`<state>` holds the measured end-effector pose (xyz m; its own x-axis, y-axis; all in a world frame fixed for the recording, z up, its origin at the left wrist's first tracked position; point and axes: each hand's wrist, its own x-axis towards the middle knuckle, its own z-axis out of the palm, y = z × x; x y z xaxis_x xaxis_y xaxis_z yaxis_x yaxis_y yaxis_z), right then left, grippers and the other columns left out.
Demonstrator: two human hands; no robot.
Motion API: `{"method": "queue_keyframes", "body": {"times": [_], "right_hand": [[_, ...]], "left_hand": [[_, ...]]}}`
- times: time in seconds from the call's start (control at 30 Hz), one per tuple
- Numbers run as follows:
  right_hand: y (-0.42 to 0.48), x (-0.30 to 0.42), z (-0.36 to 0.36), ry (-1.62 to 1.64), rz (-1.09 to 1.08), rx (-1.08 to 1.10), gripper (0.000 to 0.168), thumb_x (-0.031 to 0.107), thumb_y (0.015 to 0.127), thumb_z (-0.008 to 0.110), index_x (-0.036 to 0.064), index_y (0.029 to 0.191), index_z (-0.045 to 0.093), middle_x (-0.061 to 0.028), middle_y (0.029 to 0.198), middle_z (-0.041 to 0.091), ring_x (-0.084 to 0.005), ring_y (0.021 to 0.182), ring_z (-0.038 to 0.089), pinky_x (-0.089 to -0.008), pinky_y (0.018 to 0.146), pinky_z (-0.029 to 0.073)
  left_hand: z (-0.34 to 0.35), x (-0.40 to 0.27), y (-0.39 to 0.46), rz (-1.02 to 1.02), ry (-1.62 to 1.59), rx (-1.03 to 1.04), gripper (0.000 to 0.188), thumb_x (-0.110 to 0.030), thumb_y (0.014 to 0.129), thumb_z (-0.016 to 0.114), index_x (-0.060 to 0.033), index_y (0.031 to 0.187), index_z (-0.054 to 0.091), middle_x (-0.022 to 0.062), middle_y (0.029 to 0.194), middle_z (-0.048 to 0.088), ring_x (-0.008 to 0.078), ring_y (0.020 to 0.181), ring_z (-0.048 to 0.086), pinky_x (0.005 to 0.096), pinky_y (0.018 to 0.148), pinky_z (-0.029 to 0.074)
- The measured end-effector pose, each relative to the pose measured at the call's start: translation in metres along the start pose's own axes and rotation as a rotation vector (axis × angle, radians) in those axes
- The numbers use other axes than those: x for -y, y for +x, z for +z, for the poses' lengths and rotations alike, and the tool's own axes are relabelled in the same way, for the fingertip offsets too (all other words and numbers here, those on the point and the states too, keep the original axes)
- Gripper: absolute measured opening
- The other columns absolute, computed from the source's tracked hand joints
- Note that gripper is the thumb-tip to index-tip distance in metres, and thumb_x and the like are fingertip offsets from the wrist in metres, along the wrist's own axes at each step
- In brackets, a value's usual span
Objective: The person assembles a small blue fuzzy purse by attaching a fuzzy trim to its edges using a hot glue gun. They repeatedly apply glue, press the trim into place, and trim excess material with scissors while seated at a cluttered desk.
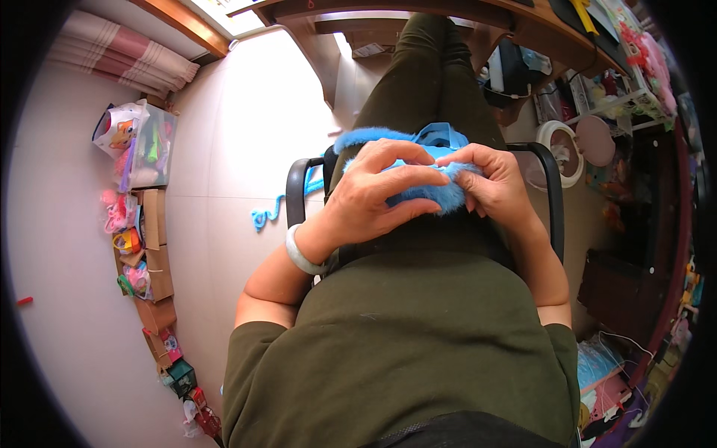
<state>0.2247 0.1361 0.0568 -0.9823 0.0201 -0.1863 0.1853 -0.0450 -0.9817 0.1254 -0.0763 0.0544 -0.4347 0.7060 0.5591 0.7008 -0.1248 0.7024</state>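
A light blue fluffy plush piece (428, 197) rests over my lap. My left hand (376, 187) wears a pale bangle (301, 251) and curves around the piece from the left, thumb below and fingers above. At the piece's upper right edge, my right hand (492, 176) pinches the plush between thumb and forefinger. The fingertips of both hands come close together there, and any small thing between them is too small to tell. Just beyond the hands lie a smooth blue fabric strap (442, 134) and a longer furry blue strip (372, 136) across my thighs.
Black chair armrests (296, 187) flank me on both sides. Blue fuzzy yarn (268, 215) trails on the floor to the left. A wooden desk (386, 10) stands ahead. Cardboard boxes (159, 269) and a clear plastic bin (154, 148) line the left wall; a white oval-framed mirror (576, 162) is at right.
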Motion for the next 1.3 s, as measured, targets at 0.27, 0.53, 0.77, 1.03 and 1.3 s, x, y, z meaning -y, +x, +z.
{"method": "queue_keyframes", "body": {"times": [0.27, 0.53, 0.77, 1.03, 1.3], "right_hand": [[0.006, -0.004, -0.004, -0.007, -0.023, -0.035, 0.014, 0.008, 0.097, 0.065, 0.004, 0.108, 0.073, -0.0004, 0.074, 0.065, -0.0044, 0.048, 0.053, -0.019, 0.042, 0.035], [0.011, -0.005, -0.009, 0.016, -0.032, -0.061, 0.015, 0.013, 0.098, 0.066, 0.004, 0.108, 0.073, -0.0015, 0.077, 0.068, -0.0038, 0.048, 0.053, -0.0179, 0.04, 0.036], [0.016, 0.005, -0.005, -0.103, -0.051, -0.087, 0.017, 0.013, 0.098, 0.065, 0.004, 0.11, 0.074, -0.0025, 0.082, 0.07, -0.0041, 0.051, 0.054, -0.0182, 0.044, 0.04], [-0.022, 0.029, 0.005, -0.717, -0.556, -0.328, 0.026, -0.001, 0.082, 0.073, 0.005, 0.107, 0.072, -0.0169, 0.089, 0.072, -0.0287, 0.071, 0.069, -0.0344, 0.064, 0.052], [-0.025, 0.036, 0.015, -0.884, -0.82, -0.239, 0.03, 0.003, 0.076, 0.078, 0.006, 0.105, 0.07, -0.0091, 0.075, 0.067, -0.028, 0.055, 0.056, -0.035, 0.054, 0.044]], "left_hand": [[-0.032, 0.02, 0.003, -0.186, -0.177, -0.338, 0.012, 0.0, 0.085, 0.077, 0.0, 0.096, 0.077, 0.009, 0.09, 0.074, 0.0146, 0.081, 0.068, 0.027, 0.075, 0.055], [-0.105, 0.074, -0.042, -0.459, 1.336, -0.484, 0.075, -0.016, 0.088, 0.078, -0.0023, 0.15, 0.04, 0.0187, 0.152, 0.045, 0.0268, 0.135, 0.049, 0.0395, 0.107, 0.042], [-0.017, 0.014, -0.015, -0.074, 0.314, 0.169, 0.104, -0.006, 0.064, 0.088, -0.0027, 0.154, 0.036, 0.0216, 0.144, 0.054, 0.0389, 0.127, 0.056, 0.0455, 0.109, 0.043], [-0.009, 0.018, -0.011, 0.11, 0.571, -0.019, 0.069, 0.002, 0.068, 0.067, -0.0005, 0.137, 0.057, 0.0154, 0.126, 0.068, 0.0325, 0.112, 0.066, 0.0447, 0.096, 0.05], [0.0, 0.023, 0.005, 0.209, 0.721, -0.235, 0.041, -0.003, 0.087, 0.059, -0.0082, 0.128, 0.065, 0.0092, 0.123, 0.069, 0.0255, 0.114, 0.066, 0.0427, 0.097, 0.046]]}}
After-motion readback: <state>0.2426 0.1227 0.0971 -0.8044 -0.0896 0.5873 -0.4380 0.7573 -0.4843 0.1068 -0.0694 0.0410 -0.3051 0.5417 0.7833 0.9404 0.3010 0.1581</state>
